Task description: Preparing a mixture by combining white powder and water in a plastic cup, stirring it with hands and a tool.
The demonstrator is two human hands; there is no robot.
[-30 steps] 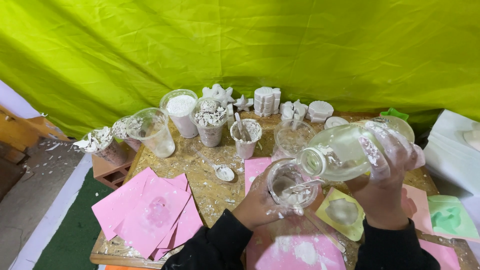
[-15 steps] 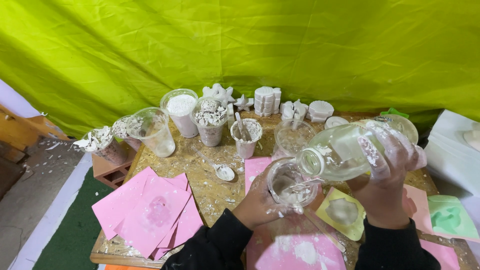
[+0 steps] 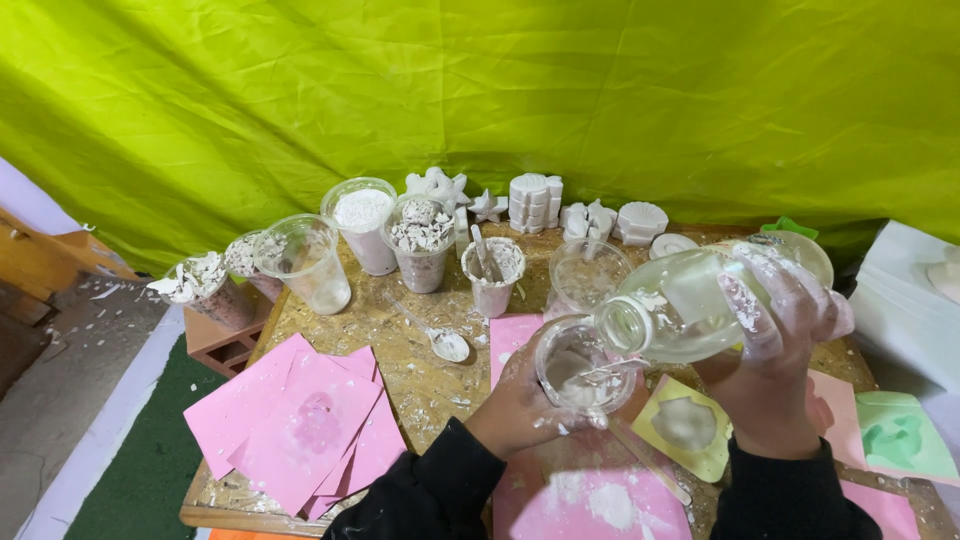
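My left hand (image 3: 520,410) holds a cup (image 3: 578,365) on the table (image 3: 400,350); my right hand (image 3: 775,350) tips a bottle (image 3: 690,300) over it from the right; a spoon (image 3: 440,340) lies left of the cup; square moulds (image 3: 300,425) lie further left; filled cups (image 3: 420,240) stand behind; cast figures (image 3: 535,200) line the back edge.

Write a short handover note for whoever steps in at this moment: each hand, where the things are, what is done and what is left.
Right hand: grips a clear bottle, tipped with its mouth over the cup.
Left hand: steadies a clear plastic cup above the pink sheet.
Nearby: yellow mould with white fill, spoon, cups of white powder and fragments at the back of the table.
Done: bottle is tilted to the cup.
Left: how full the cup is cannot be told; set the bottle upright after pouring.
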